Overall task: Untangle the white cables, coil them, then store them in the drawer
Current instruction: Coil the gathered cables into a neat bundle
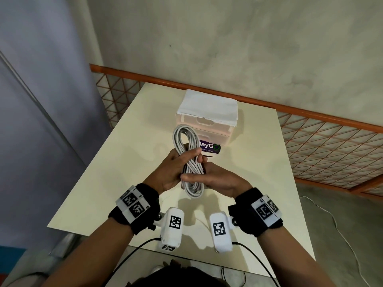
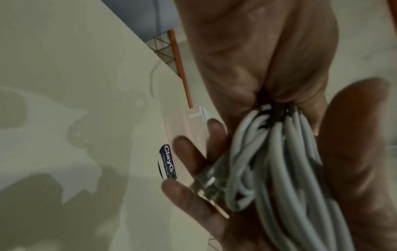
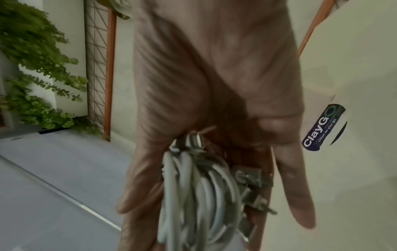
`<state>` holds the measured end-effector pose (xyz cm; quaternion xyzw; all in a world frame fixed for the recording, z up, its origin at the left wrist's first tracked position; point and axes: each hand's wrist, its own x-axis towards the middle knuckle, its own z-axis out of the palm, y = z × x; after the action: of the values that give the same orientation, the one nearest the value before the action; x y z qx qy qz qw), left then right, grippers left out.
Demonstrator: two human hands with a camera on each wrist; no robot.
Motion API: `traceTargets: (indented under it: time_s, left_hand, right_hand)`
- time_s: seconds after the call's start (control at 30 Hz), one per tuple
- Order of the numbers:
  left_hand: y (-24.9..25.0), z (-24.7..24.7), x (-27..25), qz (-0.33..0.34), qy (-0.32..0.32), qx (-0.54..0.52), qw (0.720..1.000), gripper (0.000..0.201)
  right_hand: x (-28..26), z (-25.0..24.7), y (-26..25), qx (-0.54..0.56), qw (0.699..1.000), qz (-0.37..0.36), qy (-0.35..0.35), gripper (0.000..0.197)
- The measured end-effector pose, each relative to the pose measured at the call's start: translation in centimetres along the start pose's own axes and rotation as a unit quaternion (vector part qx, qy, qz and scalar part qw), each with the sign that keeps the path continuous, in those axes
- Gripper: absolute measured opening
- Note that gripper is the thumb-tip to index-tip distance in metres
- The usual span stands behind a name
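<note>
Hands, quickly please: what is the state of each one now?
Left hand: closed around the upper part of the coiled white cables.
Right hand: closed around the lower part of the same coil.

Table (image 1: 128, 162) stands with its far edge against a railing (image 1: 310, 112); wall (image 1: 228, 38) behind the railing. Drawer unit (image 1: 213, 131) sits on the table toward the far edge, roughly centred, with a folded cloth (image 1: 207, 104) on top. A labelled sign (image 1: 211, 149) lies just before the unit's foot. Coiled cables (image 1: 186, 141) are held above the table, in front of the drawer unit (bundle overlaps the sign's left end in the head view). Left hand (image 1: 176, 170) is on the coil's left, right hand (image 1: 219, 179) on its right and lower. A loose cord (image 1: 335, 220) lies on the floor right of the table.
</note>
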<state>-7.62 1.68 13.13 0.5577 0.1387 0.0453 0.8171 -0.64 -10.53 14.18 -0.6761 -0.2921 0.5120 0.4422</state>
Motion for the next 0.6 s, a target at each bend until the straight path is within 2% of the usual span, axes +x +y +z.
traceTargets:
  time_s: [0.07,0.2,0.3,0.33,0.4,0.43,0.6]
  left_hand:
    - [0.2,-0.2,0.2,0.008,0.007,0.016,1.0,0.03]
    - [0.5,-0.9,0.4,0.038,-0.002,0.063,0.997,0.024]
    - [0.7,-0.9,0.5,0.044,-0.003,0.107,0.993,0.02]
    - [0.9,-0.9,0.5,0.048,0.001,0.115,0.992,0.021]
    - [1.2,-0.9,0.5,0.058,0.007,0.113,0.992,0.023]
    - [1.2,-1.0,0.6,0.059,0.008,0.108,0.992,0.023]
    - [0.7,-1.6,0.7,0.042,0.004,0.069,0.997,0.019]
  right_hand:
    - [0.2,0.2,-0.6,-0.011,1.0,0.016,0.01,0.024]
    - [1.2,0.7,-0.8,-0.003,0.998,0.043,0.055,0.029]
    - [2.3,1.1,-0.7,0.043,0.994,0.054,0.089,0.052]
    - [2.4,1.4,-0.8,0.057,0.993,0.052,0.088,0.048]
    - [2.4,1.9,-1.3,0.066,0.993,0.032,0.096,0.023]
    - [2.3,2.2,-1.6,0.07,0.992,0.021,0.105,0.018]
    - [2.2,3.1,-1.5,0.015,0.976,-0.046,0.211,0.032]
